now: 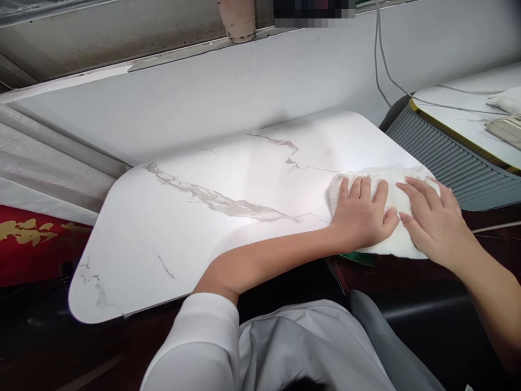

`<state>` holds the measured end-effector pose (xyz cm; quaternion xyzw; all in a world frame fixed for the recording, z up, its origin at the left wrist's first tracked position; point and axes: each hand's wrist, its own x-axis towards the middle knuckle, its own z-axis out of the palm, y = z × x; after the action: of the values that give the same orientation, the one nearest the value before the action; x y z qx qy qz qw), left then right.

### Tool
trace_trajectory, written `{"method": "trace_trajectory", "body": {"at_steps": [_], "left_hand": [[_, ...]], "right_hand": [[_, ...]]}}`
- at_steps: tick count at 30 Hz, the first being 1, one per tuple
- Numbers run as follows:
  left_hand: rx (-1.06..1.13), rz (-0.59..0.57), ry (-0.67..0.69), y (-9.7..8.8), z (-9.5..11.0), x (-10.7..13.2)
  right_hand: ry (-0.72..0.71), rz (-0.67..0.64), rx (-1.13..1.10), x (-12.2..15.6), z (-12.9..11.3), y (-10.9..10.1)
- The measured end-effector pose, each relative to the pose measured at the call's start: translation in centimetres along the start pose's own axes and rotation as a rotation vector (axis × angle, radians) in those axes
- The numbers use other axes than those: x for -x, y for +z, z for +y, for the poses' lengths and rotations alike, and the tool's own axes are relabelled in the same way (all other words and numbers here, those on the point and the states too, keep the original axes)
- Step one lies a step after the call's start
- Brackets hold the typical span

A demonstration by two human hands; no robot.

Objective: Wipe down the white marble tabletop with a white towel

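Cloth: wht, fluffy, rough edges
L hand & R hand: spread flat on cloth
Table: rounded corners; cloth at R end, wide room to L

A fluffy white cloth lies spread over the right end of a veined tabletop.

marbled white tabletop — fluffy cloth atop

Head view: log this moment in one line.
left hand: on white fluffy cloth | right hand: on same cloth | cloth: on right end of white, grey-veined tabletop
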<state>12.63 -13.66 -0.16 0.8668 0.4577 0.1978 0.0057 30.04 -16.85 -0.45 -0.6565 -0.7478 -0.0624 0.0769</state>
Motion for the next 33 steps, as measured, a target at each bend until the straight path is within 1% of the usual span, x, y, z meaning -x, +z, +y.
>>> {"method": "trace_trajectory", "body": {"at_steps": [3, 6, 10, 14, 18, 24, 28, 33], "left_hand": [[0.01, -0.033, -0.018, -0.6, -0.6, 0.9], [0.02, -0.071, -0.054, -0.9, -1.4, 1.1], [0.04, -0.083, -0.095, -0.8, -2.8, 0.2], [0.047, -0.102, -0.117, -0.8, -4.8, -1.3], [0.02, -0.107, -0.181, -0.7, -7.6, -3.4], [0.027, -0.092, -0.247, 0.0, -12.7, -7.9], [0.114, -0.076, -0.28, 0.7, -16.2, -10.9], [0.243, -0.08, -0.309, 2.0, -19.9, -14.1]], "right_hand": [[-0.076, 0.043, -0.015, -0.2, -1.6, -0.4], [-0.108, 0.046, 0.01, -1.4, -2.4, -0.5], [-0.084, 0.015, -0.005, -3.7, -2.9, -0.1], [-0.054, -0.02, -0.024, -6.6, -3.8, -0.1], [-0.09, -0.032, -0.073, -10.5, -4.8, 0.3], [-0.135, 0.01, -0.137, -17.7, -5.7, 2.1], [-0.121, -0.024, -0.137, -21.8, -6.2, 2.9], [-0.095, -0.031, -0.152, -25.4, -6.9, 3.5]]}}
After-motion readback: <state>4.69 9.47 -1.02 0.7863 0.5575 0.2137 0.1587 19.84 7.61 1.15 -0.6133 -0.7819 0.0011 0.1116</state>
